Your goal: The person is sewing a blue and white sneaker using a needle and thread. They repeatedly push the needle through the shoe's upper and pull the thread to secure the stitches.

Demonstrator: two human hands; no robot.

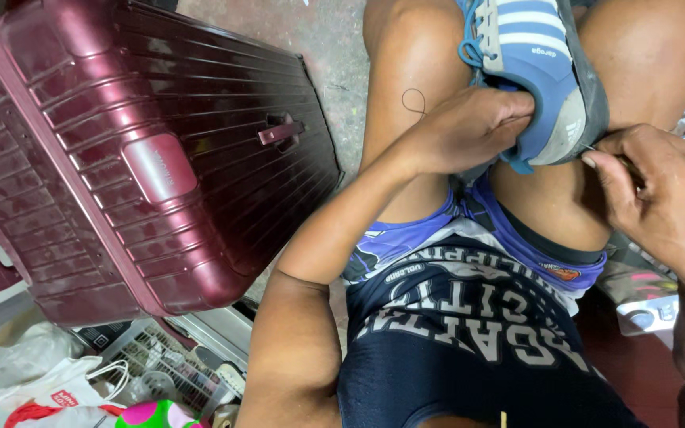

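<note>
A blue sports shoe (534, 71) with white stripes and blue laces rests between my knees, heel toward me. My left hand (469, 127) grips the inside of its heel opening. At the edge of the grey sole, my right hand (660, 194) pinches a thin needle (588, 147) between fingertips. A dark loop of thread (414, 101) lies on my left thigh.
A dark red hard-shell suitcase (144, 158) lies on the concrete floor to my left. Below it are a white wire basket (164, 368), white plastic bags (49, 384) and a green and pink ball (156, 414). Small clutter sits at the right edge.
</note>
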